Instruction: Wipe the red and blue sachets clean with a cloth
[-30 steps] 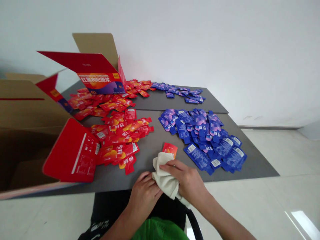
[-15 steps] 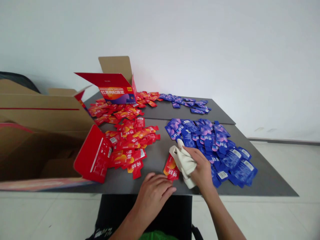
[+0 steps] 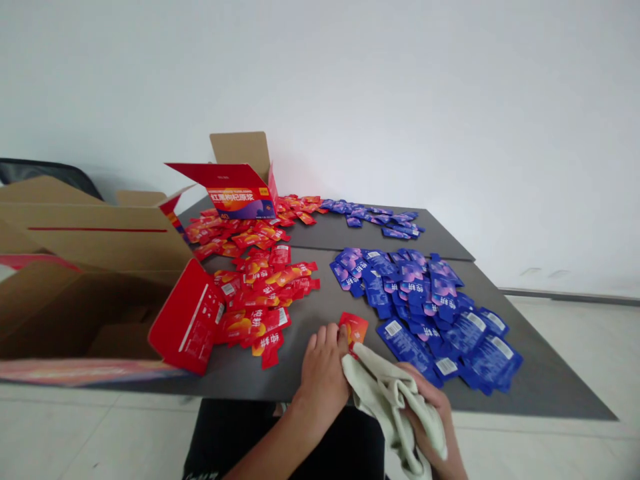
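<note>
My left hand [image 3: 325, 370] rests near the table's front edge, its fingers closed on the left side of a single red sachet [image 3: 356, 327] lying flat. A pale cloth [image 3: 387, 393] is bunched in my right hand [image 3: 427, 400], and its tip touches the lower part of that sachet. Left of my hands lies a pile of red sachets [image 3: 257, 307]. To the right spreads a pile of blue sachets [image 3: 415, 287], some with barcodes facing up.
A large open carton [image 3: 100, 247] stands at the left, its red flap [image 3: 187, 320] reaching over the grey table [image 3: 320, 300]. Behind it is a smaller open red box [image 3: 240, 193]. More red sachets [image 3: 215, 230] and blue sachets [image 3: 395, 220] lie farther back.
My left hand has moved up onto the red sachet and closed on it. My right hand and the cloth have shifted down and right, uncovering a blue sachet.
</note>
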A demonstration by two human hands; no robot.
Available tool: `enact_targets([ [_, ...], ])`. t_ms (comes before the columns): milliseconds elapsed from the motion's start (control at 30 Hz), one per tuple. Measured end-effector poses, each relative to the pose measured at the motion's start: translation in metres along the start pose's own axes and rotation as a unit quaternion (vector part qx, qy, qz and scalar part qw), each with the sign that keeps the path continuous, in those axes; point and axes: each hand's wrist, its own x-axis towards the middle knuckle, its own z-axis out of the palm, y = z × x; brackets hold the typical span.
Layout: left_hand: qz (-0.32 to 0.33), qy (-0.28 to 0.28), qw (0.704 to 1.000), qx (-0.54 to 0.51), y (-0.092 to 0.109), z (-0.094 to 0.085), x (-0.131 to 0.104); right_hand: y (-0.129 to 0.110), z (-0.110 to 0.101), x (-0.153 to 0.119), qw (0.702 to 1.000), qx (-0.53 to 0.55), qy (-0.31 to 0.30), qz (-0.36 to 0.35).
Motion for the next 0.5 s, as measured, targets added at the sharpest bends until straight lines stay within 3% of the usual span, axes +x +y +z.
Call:
enact_targets([
  [133,0.01,-0.024,1.0,0.011,0.002,-0.015,0.007,-0.009,-0.003,0.004,0.995,0.073,-0.071,0.014],
  [267,0.002,-0.009,1.0,0.003,-0.006,-0.026,0.013,-0.011,-0.006,0.005,0.986,0.1,-0.13,0.032],
  [500,0.008,0.017,1.0,0.005,-0.026,-0.032,0.027,-0.008,-0.007,0.006,0.976,0.139,-0.164,0.023],
])
